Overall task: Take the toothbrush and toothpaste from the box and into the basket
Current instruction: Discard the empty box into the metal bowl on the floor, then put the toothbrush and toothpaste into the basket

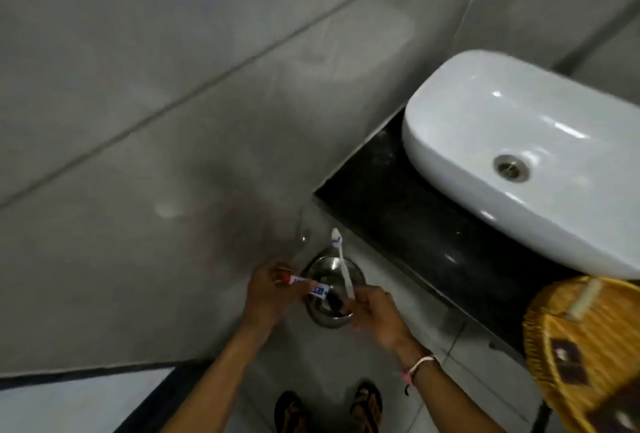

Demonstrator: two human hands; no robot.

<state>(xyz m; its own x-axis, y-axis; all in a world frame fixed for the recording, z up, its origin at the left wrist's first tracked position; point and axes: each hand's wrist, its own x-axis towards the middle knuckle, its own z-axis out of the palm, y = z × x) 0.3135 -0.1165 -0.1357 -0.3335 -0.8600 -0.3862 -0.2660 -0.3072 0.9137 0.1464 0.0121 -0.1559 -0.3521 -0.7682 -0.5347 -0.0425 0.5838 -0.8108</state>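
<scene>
My left hand (268,297) grips a small toothpaste tube (306,284) with a red cap and a white and blue body, held level. My right hand (375,315) holds a white toothbrush (343,264) by its handle, bristle head pointing up. Both hands hover over a round steel holder (323,268) fixed to the grey wall. The yellow woven basket (568,339) stands on the counter at the lower right, well apart from both hands. Something pale lies inside it.
A white ceramic sink (512,141) sits on a black counter (398,221) to the right. Grey tiled wall fills the left and top. My feet in sandals (329,408) stand on the pale floor below.
</scene>
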